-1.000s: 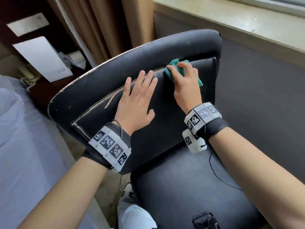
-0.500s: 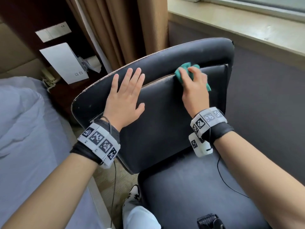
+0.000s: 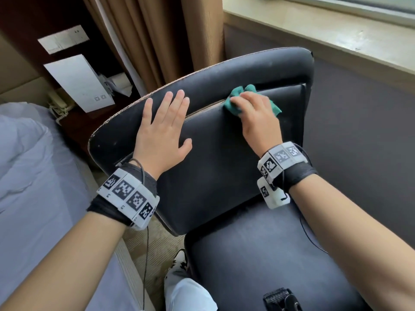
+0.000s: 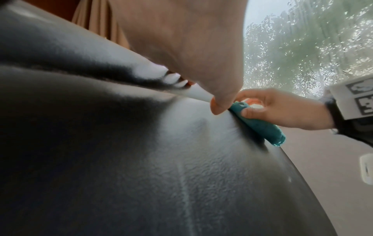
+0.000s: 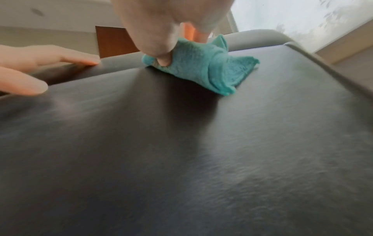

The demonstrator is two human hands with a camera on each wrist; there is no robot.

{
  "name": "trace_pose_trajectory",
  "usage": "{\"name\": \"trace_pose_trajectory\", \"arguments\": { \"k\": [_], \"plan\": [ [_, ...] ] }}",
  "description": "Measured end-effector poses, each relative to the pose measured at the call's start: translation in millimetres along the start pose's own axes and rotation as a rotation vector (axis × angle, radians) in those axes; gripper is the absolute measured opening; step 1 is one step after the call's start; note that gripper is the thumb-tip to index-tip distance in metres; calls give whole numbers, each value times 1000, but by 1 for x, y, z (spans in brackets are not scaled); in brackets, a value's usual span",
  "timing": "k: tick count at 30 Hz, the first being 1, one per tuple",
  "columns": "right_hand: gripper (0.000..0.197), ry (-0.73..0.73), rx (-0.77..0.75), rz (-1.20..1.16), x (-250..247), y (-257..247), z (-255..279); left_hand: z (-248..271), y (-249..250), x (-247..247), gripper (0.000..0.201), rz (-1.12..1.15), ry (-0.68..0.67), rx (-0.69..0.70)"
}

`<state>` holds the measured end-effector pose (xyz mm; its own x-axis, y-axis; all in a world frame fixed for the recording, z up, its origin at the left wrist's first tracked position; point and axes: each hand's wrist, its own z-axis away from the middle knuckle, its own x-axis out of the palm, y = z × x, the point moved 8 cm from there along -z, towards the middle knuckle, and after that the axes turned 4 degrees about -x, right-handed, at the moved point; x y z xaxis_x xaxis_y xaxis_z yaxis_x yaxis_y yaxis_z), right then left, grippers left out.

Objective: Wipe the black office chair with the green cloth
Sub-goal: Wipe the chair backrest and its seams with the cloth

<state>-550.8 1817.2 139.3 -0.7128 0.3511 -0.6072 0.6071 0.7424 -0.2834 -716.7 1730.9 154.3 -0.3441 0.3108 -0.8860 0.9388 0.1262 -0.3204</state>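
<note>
Head cam's showing the right hand [image 3: 256, 115] bunching the green cloth [image 3: 238, 102] under curled fingers, pressing it on the black office chair [image 3: 213, 176] backrest; left hand [image 3: 162, 131] is lying flat beside it.

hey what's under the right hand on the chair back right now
The green cloth, bunched, pressed by the right hand against the black office chair backrest near its top seam. The chair surface beneath the cloth is covered.

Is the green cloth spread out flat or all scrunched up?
Scrunched up. The green cloth is bunched in folds under the right hand, corners sticking out, pressed on the black chair.
</note>
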Motion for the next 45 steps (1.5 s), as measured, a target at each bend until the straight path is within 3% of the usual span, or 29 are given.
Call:
{"name": "trace_pose_trajectory", "arguments": {
  "k": [4, 10, 16, 20, 22, 26, 32, 38, 45],
  "plan": [
    [30, 58, 208, -21, -14, 38, -3, 1, 0, 0, 83, 39, -16, -2],
    [31, 54, 262, -44, -5, 33, -3, -1, 2, 2, 89, 95, -47, -10],
    [31, 38, 54, -115, 14, -26, -7, -2, 2, 1, 90, 97, -44, -5],
    [30, 15, -80, 27, 10, -17, -6, -4, 3, -2, 86, 47, -16, 5],
    [29, 51, -5, 71, -2, 12, -7, -5, 1, -4, 84, 49, -4, 5],
    [33, 18, 289, 53, -14, 67, -2, -6, 1, -6, 82, 54, -14, 3],
    [34, 35, 370, -5, 1, 36, -4, -5, 2, -4, 85, 91, -11, -24],
    [40, -28, 141, -93, 21, -35, -3, -6, 4, -3, 88, 59, -36, -27],
    [47, -159, -96, 51, 21, -26, 9, -6, 4, -3, 88, 17, -25, -14]
  ]
}}
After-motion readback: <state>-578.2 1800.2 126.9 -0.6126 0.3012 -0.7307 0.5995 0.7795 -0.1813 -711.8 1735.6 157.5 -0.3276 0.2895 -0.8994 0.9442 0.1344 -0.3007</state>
